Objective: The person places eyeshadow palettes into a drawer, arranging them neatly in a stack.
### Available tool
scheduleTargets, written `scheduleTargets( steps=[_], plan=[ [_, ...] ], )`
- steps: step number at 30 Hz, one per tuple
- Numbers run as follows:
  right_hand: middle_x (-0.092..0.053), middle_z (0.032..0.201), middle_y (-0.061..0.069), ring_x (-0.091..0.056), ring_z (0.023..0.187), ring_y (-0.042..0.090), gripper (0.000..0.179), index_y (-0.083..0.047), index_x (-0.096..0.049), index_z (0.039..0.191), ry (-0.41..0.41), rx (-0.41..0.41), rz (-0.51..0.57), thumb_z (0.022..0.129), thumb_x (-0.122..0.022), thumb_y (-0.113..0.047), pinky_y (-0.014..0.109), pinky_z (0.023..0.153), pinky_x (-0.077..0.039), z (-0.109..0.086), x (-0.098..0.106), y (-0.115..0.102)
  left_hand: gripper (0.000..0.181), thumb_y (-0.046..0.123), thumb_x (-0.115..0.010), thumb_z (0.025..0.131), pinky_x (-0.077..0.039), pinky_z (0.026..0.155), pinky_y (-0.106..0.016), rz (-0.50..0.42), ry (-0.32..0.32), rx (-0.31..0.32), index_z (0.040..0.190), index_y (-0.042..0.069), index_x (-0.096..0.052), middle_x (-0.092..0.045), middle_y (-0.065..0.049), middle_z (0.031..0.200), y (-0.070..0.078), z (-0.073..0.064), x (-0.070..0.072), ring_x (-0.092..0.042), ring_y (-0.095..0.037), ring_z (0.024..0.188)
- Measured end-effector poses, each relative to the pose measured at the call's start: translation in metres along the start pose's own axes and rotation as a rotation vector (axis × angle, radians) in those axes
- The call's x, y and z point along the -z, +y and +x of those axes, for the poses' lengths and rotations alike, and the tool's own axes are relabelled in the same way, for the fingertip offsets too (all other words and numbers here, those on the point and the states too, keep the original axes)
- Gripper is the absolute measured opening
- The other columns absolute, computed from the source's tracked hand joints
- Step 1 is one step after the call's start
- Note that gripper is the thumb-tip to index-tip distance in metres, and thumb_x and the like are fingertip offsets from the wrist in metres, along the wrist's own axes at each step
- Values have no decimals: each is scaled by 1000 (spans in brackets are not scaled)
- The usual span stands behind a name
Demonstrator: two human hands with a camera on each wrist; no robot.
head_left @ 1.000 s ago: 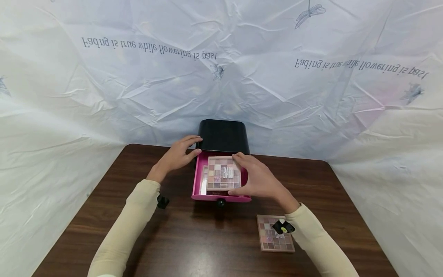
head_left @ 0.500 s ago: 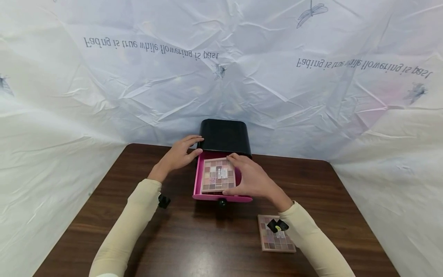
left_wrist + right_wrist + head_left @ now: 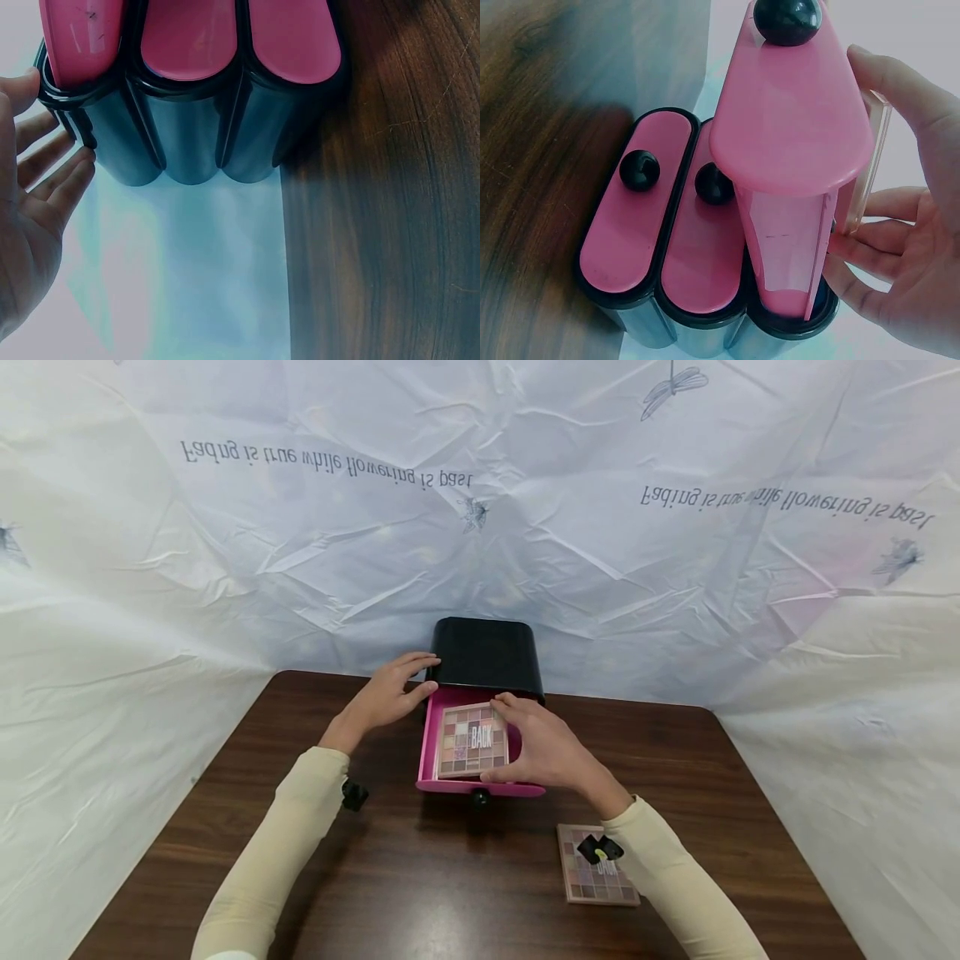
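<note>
My right hand (image 3: 551,747) pinches an eyeshadow palette (image 3: 465,756) between the thumb at its near edge and fingers at its far edge. The palette, marked "BACK", lies slightly turned inside the outline of a pink drawer (image 3: 423,764). That drawer is pulled out from the top of a black cabinet (image 3: 487,652). In the right wrist view, the palette's clear edge (image 3: 871,165) shows beside the drawer's side wall. My left hand (image 3: 386,693) rests against the cabinet's left side, its fingers (image 3: 52,169) extended along the black shell. What lies beneath the palette is hidden.
Another eyeshadow palette (image 3: 600,893) lies on the wooden table (image 3: 420,877), partly under the right wrist. Two lower pink drawers (image 3: 634,225) are pushed in, each with a black knob (image 3: 640,171). A printed white sheet (image 3: 480,560) hangs right behind the cabinet.
The right hand has brought the palette left and lower into the drawer, turning it slightly. It now covers a shiny item seen there earlier. The left hand has stayed on the cabinet.
</note>
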State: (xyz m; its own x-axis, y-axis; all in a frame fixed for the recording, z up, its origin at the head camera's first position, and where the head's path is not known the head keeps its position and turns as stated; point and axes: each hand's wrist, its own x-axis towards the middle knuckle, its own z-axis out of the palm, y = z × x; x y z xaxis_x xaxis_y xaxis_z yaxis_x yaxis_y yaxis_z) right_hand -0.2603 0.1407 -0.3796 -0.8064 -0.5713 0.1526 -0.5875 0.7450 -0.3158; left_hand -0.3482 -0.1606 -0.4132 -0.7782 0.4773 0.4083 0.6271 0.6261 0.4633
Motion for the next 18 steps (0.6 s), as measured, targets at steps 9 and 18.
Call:
scheduleTargets(
  steps=[9, 18],
  plan=[
    [-35, 163, 14, -38, 147, 35, 112, -7, -42, 157, -11, 4, 7, 71, -85, -64, 58, 115, -38, -1, 1, 1, 54, 41, -56, 106, -41, 114, -54, 8, -1, 10, 151, 11, -51, -46, -12, 155, 0, 1, -1, -49, -33, 138],
    [-38, 163, 11, -39, 147, 34, 108, -9, -46, 155, -25, 7, 15, 71, -84, -65, 60, 115, -36, -4, 2, 2, 54, 41, -56, 106, -41, 113, -54, -4, -3, 5, 151, 10, -52, -46, -13, 155, 1, 0, 0, -48, -33, 139]
  ],
)
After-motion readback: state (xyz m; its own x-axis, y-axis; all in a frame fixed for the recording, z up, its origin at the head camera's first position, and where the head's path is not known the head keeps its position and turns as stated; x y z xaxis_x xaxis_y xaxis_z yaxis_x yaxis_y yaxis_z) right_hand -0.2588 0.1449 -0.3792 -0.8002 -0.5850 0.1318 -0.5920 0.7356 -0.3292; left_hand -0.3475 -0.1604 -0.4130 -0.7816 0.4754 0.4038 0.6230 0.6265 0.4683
